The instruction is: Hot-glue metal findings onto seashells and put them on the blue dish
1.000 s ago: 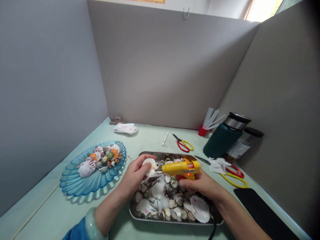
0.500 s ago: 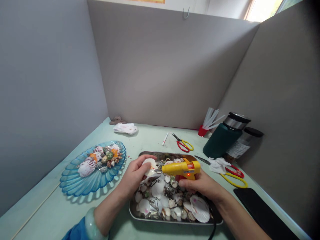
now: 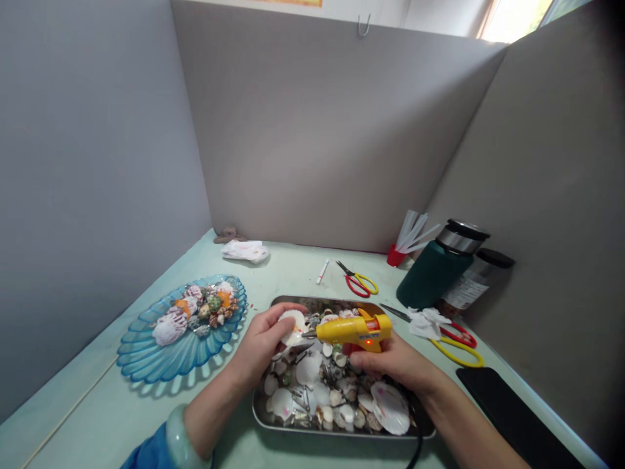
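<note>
My left hand (image 3: 261, 342) is closed round a white scallop shell (image 3: 293, 324), held over the left end of a metal tray (image 3: 342, 430). My right hand (image 3: 390, 359) grips a yellow glue gun (image 3: 352, 329) with its orange light on. Its nozzle points left and touches the shell's inner face. The tray under both hands is full of several white and patterned shells. A black cord runs down from the gun past the tray's front edge.
A blue glass plate (image 3: 146, 358) with coloured shells lies to the left. Behind the tray lie red-and-yellow scissors (image 3: 359, 281), a second pair (image 3: 452, 342) with crumpled tissue, a red cup of glue sticks (image 3: 407, 238), a green flask (image 3: 439, 264) and a jar. Grey partitions enclose the table.
</note>
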Action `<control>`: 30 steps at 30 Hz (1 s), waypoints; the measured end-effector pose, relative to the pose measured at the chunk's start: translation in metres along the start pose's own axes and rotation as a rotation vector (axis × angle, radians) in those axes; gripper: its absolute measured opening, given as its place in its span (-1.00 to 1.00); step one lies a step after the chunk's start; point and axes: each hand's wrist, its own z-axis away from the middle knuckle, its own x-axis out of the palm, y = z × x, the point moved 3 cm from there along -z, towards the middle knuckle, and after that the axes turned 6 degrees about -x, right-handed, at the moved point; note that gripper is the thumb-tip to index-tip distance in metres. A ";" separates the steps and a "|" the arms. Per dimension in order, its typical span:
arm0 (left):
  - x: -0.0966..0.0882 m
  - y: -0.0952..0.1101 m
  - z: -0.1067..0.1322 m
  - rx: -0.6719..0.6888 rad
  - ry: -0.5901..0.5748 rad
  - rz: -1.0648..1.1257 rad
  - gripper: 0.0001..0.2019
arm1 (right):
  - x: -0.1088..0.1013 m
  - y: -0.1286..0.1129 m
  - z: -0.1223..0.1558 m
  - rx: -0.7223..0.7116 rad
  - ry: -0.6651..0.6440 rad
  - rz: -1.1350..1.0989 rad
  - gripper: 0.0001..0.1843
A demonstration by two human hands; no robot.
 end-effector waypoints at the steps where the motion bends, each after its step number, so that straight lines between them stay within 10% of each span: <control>1: 0.000 0.000 0.000 -0.004 0.004 0.002 -0.73 | 0.000 0.000 0.000 0.002 0.000 0.003 -0.56; 30: 0.000 -0.001 0.000 -0.008 -0.011 0.048 -0.71 | -0.001 0.002 0.000 -0.017 0.018 0.001 -0.60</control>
